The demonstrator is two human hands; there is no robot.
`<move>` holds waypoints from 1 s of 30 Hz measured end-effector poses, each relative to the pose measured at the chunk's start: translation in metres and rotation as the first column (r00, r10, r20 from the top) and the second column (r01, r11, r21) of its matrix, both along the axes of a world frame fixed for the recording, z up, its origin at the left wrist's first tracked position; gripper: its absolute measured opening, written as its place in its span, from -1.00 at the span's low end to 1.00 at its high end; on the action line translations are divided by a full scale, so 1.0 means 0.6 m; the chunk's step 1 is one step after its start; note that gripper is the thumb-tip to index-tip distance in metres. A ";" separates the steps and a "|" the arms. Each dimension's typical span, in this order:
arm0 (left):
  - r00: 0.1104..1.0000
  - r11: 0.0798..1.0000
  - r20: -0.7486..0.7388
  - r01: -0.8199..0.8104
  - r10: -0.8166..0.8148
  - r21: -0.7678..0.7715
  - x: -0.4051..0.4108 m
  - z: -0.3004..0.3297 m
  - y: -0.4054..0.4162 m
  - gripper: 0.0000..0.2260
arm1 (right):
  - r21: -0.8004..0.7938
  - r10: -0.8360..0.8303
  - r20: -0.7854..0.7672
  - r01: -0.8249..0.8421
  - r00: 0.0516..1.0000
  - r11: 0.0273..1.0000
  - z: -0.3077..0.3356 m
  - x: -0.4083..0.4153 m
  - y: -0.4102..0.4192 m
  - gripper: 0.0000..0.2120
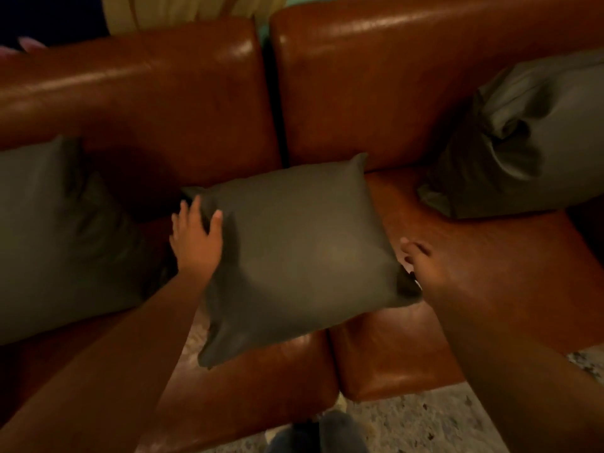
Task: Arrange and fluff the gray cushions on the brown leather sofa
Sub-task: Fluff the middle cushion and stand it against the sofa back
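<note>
A gray cushion [294,253] is in the middle, over the seam of the brown leather sofa [376,103]. My left hand [195,240] grips its upper left edge, thumb on the front face and fingers behind the edge. My right hand [416,259] is at the cushion's lower right corner, fingers curled against it; the grip itself is partly hidden. A second gray cushion [49,230] leans at the left end of the sofa. A third, crumpled gray cushion [519,142] leans against the backrest on the right.
Speckled carpet [425,423] runs along the sofa's front edge. My foot in a dark shoe [327,433] stands close to the sofa. Pale yellow fabric [170,11] hangs behind the backrest.
</note>
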State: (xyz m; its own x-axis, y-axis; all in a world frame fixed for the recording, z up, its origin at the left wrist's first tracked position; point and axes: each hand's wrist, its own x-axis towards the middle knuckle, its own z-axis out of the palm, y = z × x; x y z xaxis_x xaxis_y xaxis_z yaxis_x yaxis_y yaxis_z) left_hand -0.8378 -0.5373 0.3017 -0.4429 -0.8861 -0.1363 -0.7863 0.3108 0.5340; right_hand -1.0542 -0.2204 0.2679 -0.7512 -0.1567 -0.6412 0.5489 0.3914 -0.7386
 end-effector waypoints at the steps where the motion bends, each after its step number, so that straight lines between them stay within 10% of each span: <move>1: 0.993 0.988 -0.052 -0.095 0.102 0.121 0.006 0.003 -0.009 -0.43 | -0.027 0.062 -0.011 -0.062 0.998 0.998 0.018 -0.012 -0.032 -0.61; 5: 0.877 0.655 -0.085 -0.285 0.473 0.699 0.013 -0.038 -0.053 -0.11 | -0.185 0.231 0.099 -0.210 0.968 0.960 0.042 -0.050 -0.126 -0.53; 9: 0.802 0.501 -0.146 -0.209 0.579 0.840 0.004 -0.103 -0.087 -0.13 | -0.247 0.285 0.179 -0.237 0.942 0.940 0.007 -0.097 -0.179 -0.28; 15: 0.740 0.514 -0.321 -0.039 0.591 0.857 -0.031 -0.072 -0.076 -0.61 | -0.258 0.251 0.182 -0.200 0.951 0.945 -0.017 -0.127 -0.207 -0.20; 30: 0.586 0.683 -0.640 0.189 0.498 0.705 -0.070 0.046 -0.085 -0.41 | -0.507 0.359 -0.021 -0.319 0.933 0.801 0.095 -0.172 -0.233 -0.29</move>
State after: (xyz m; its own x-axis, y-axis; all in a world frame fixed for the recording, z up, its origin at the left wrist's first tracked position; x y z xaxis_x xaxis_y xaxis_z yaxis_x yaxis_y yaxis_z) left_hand -0.8799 -0.5881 0.3291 -0.5348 -0.7530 -0.3834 0.0188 -0.4642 0.8855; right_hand -1.1574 -0.3603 0.3252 -0.5446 -0.7028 -0.4576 0.5095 0.1561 -0.8462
